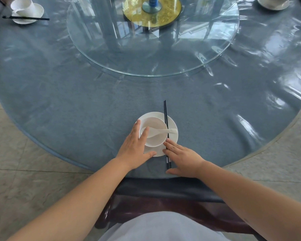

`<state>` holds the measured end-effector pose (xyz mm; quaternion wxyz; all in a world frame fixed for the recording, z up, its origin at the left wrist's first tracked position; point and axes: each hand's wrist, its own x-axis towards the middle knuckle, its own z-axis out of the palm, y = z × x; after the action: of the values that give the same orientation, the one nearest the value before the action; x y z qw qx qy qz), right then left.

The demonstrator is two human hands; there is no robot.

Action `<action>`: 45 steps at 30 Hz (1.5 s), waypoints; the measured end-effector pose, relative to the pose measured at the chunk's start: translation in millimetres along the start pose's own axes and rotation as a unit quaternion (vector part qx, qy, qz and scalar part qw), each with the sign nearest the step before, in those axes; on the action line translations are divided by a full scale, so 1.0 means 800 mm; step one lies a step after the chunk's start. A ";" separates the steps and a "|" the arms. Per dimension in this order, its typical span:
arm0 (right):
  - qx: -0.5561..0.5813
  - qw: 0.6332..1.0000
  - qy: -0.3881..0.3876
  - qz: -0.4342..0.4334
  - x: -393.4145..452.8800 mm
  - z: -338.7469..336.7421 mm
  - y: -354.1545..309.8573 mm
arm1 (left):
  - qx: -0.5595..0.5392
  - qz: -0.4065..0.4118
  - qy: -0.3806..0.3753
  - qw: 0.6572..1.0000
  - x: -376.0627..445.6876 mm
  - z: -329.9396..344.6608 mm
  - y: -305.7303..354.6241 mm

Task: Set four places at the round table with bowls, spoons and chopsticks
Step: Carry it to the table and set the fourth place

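**tablefan:** Starting big: round table [59,105] fills most of the frame, blue cloth under a shiny clear cover, with a glass lazy Susan [153,54] at upper centre. A place sits at upper left, bowl tipped on its plate [27,13] with chopsticks across it, and another place [273,3] is half cut off at upper right. So I'd guess this near one, at lower centre, isn't the last.

**bowlguy:** What are the hands doing?

**tablefan:** Left hand [137,146] lies flat, fingers straight and spread, against the left side of the white bowl [153,134] and over the saucer plate [172,126] under it. It grips nothing. Right hand [182,157] is also flat, fingertips touching the black chopsticks [165,119], which lie along the plate's right edge and point up the frame. Looks like a nudge to straighten, not a pinch.

**bowlguy:** And the spoon?

**tablefan:** White ceramic spoon [160,131] rests in the bowl, handle over the right rim. My guess is it's all light, stiff and chippable, and the cover looks slick, so things will slide easily. I'd steady the plate by its rim and roll the thin chopsticks with fingertips near the thick ends.
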<state>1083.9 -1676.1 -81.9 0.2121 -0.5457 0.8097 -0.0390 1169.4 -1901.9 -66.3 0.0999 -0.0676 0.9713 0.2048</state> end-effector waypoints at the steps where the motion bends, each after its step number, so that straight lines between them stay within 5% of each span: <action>1: 0.001 1.000 0.002 0.001 -0.001 0.000 -0.001 | -0.003 0.003 0.001 1.000 -0.001 0.000 0.001; 16: 0.017 1.000 0.006 -0.021 -0.008 0.000 -0.002 | -0.041 0.007 0.014 0.999 -0.008 -0.003 0.005; 22: 0.081 0.990 0.110 0.038 -0.034 0.001 0.000 | -0.150 -0.048 0.026 0.987 -0.014 -0.008 -0.001; 25: 0.194 0.945 0.184 0.190 -0.034 0.000 0.002 | -0.322 -0.160 0.026 0.933 -0.011 -0.016 -0.001; 27: 0.305 0.871 0.201 0.328 -0.020 -0.006 0.000 | -0.416 -0.216 0.038 0.882 -0.008 -0.022 0.001; 29: 0.384 0.800 0.202 0.415 0.001 -0.017 0.000 | -0.432 -0.240 0.042 0.868 -0.004 -0.024 0.002; 33: 0.379 0.795 0.145 0.452 0.034 -0.031 0.005 | -0.456 -0.277 0.023 0.846 0.002 -0.023 0.003; 45: 0.393 0.772 0.136 0.481 0.043 -0.036 0.007 | -0.462 -0.274 0.023 0.843 -0.003 -0.028 0.007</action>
<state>1057.1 -1709.5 -68.0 0.2869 0.0566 0.9009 -0.3206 1167.0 -1905.4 -43.5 0.0865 -0.3743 0.7084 0.5921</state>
